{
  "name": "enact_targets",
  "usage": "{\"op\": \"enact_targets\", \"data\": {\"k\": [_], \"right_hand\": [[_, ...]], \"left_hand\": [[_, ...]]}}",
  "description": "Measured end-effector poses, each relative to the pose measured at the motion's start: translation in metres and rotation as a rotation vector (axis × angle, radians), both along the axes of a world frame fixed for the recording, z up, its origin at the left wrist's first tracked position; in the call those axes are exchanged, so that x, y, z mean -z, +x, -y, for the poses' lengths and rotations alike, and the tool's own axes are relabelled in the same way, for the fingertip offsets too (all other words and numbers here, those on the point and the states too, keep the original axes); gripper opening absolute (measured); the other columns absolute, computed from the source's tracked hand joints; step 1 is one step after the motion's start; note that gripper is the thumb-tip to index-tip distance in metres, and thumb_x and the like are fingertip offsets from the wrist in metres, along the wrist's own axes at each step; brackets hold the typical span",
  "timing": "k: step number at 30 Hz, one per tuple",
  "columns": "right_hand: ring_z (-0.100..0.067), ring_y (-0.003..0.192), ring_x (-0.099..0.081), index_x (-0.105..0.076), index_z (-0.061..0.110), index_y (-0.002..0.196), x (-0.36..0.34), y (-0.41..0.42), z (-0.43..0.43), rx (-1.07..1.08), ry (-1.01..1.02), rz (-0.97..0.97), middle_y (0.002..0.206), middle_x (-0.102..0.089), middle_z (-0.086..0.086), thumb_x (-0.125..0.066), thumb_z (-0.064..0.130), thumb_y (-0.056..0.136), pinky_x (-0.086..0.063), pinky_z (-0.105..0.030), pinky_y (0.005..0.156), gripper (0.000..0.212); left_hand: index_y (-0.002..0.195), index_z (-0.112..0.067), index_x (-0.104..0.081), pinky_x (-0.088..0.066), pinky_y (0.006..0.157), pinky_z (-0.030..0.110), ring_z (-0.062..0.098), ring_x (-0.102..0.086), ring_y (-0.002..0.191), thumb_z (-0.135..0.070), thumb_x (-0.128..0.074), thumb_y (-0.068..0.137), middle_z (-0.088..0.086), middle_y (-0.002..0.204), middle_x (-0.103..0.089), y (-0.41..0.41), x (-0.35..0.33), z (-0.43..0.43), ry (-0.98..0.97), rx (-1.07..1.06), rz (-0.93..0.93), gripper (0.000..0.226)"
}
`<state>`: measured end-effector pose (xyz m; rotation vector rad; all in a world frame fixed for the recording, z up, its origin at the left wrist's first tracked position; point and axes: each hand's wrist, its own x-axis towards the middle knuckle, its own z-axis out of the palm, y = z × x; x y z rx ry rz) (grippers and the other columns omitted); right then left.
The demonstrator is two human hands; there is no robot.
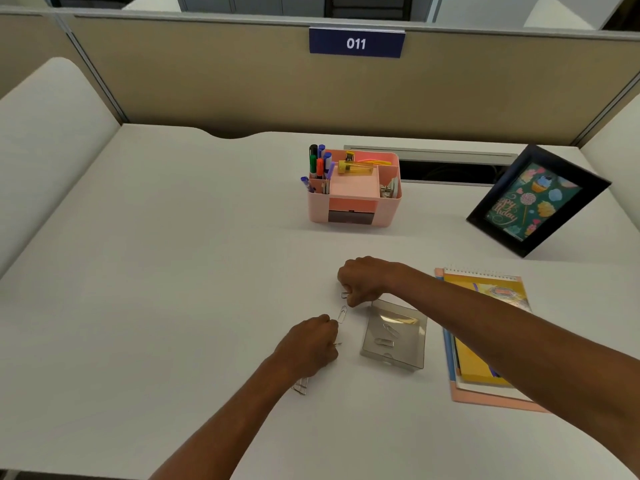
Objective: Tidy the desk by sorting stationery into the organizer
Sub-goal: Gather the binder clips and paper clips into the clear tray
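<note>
A pink organizer (pixel 388 206) stands at mid-desk, holding markers (pixel 319 161), a yellow stapler (pixel 355 167) and clips. Nearer me lies a clear grey tray (pixel 372 344) with two paper clips in it. One loose paper clip (pixel 342 314) lies on the desk between my hands, and more paper clips (pixel 300 386) lie under my left wrist. My right hand (pixel 363 279) is closed with a paper clip pinched at its fingertips, just above the tray's far left corner. My left hand (pixel 310 342) is closed on paper clips, left of the tray.
A stack of notebooks and folders (pixel 485 341) lies right of the tray, under my right forearm. A black picture frame (pixel 536 199) leans at the back right. A cable slot (pixel 446 168) runs behind the organizer, and beige partitions enclose the desk.
</note>
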<state>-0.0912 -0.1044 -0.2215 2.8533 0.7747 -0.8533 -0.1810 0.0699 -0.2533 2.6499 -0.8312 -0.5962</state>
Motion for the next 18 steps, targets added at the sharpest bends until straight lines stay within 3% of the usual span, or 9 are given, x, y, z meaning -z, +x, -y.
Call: {"op": "enact_targets", "data": {"k": [4, 9, 13, 15, 18], "right_hand": [[-0.020, 0.058, -0.043, -0.049, 0.010, 0.064, 0.007, -0.001, 0.002, 0.028, 0.039, -0.018, 0.064, -0.044, -0.001, -0.067, 0.026, 0.078, -0.033, -0.031, 0.054, 0.028], [-0.019, 0.062, -0.040, -0.046, 0.013, 0.067, 0.004, 0.000, 0.009, 0.080, 0.121, -0.068, 0.068, -0.048, -0.002, -0.061, 0.020, 0.078, -0.031, -0.033, 0.055, 0.020], [-0.015, 0.063, -0.045, -0.047, 0.014, 0.072, -0.014, -0.004, 0.025, 0.288, 0.395, -0.085, 0.072, -0.049, 0.002, -0.063, 0.008, 0.082, -0.042, -0.030, 0.056, 0.020], [-0.015, 0.062, -0.056, -0.052, 0.013, 0.081, -0.025, -0.016, 0.039, 0.450, 0.558, -0.071, 0.076, -0.054, 0.002, -0.064, 0.003, 0.084, -0.051, -0.029, 0.059, 0.016], [-0.015, 0.059, -0.066, -0.060, 0.009, 0.097, -0.035, -0.042, 0.063, 0.634, 0.739, 0.001, 0.073, -0.067, -0.005, -0.065, 0.001, 0.084, -0.054, -0.028, 0.062, 0.016]], "left_hand": [[0.076, -0.017, -0.044, -0.033, 0.061, 0.028, 0.019, -0.044, 0.072, -0.014, -0.049, 0.082, -0.001, 0.083, -0.049, 0.001, 0.002, -0.004, -0.061, -0.034, -0.045, 0.008], [0.089, -0.014, -0.063, -0.045, 0.069, 0.027, 0.017, -0.057, 0.082, -0.012, -0.051, 0.087, 0.001, 0.093, -0.063, 0.006, 0.006, -0.008, -0.153, -0.066, -0.055, 0.013], [0.093, -0.012, -0.072, -0.049, 0.072, 0.022, 0.010, -0.059, 0.077, -0.014, -0.064, 0.087, 0.000, 0.089, -0.067, 0.009, -0.006, 0.003, -0.355, -0.173, -0.047, 0.010], [0.092, -0.013, -0.074, -0.048, 0.070, 0.019, 0.006, -0.058, 0.073, -0.016, -0.068, 0.085, -0.002, 0.086, -0.068, 0.011, -0.014, 0.015, -0.458, -0.211, -0.028, 0.010], [0.092, -0.016, -0.075, -0.046, 0.067, 0.017, 0.005, -0.057, 0.072, -0.019, -0.069, 0.084, -0.004, 0.085, -0.069, 0.013, -0.026, 0.038, -0.551, -0.174, -0.005, 0.010]]}}
